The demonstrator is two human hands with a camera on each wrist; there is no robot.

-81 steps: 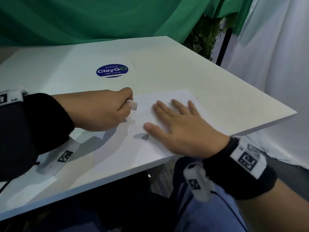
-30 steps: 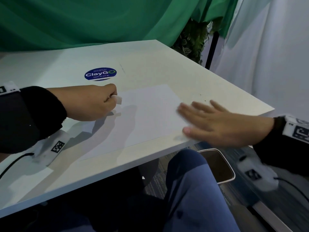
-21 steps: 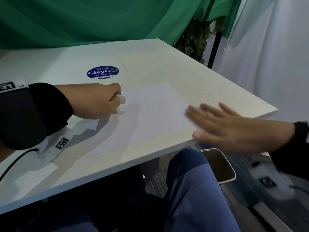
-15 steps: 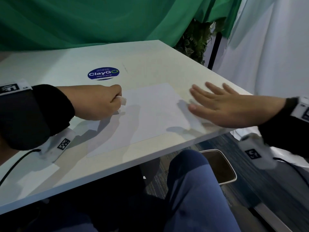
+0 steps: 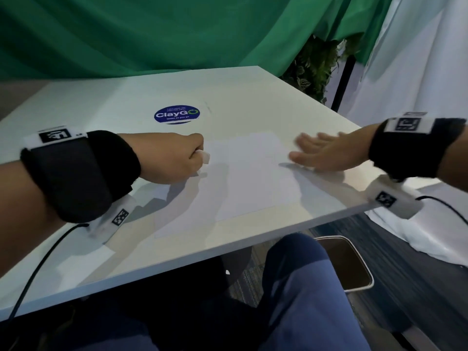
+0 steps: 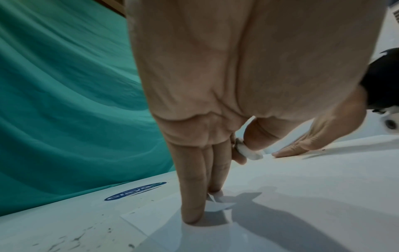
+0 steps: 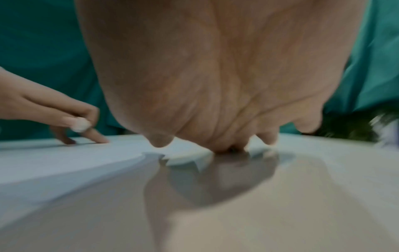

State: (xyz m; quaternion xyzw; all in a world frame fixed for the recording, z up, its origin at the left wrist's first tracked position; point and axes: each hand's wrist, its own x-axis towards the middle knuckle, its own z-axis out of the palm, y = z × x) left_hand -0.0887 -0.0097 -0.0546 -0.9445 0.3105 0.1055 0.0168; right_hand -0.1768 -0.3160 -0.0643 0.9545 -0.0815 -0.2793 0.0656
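Observation:
A white sheet of paper (image 5: 243,178) lies flat on the white table (image 5: 121,97). My left hand (image 5: 177,155) rests at the sheet's left edge and pinches a small white eraser (image 5: 205,158) between thumb and forefinger. In the left wrist view the eraser (image 6: 248,150) sits just above the paper, while two straight fingers (image 6: 192,196) touch the sheet. My right hand (image 5: 319,154) lies flat, fingers spread, at the sheet's right edge. The right wrist view is blurred and shows its fingers (image 7: 161,141) down on the surface.
A blue round ClayGo sticker (image 5: 177,114) is stuck on the table behind the paper. A bin (image 5: 349,264) stands on the floor below the table's right front edge, beside my knee. Green cloth, a plant (image 5: 316,69) and a white curtain stand behind.
My right hand slid off the paper to the right, past the table's edge, then came back and settled flat at the sheet's right edge. The left hand kept the eraser in place.

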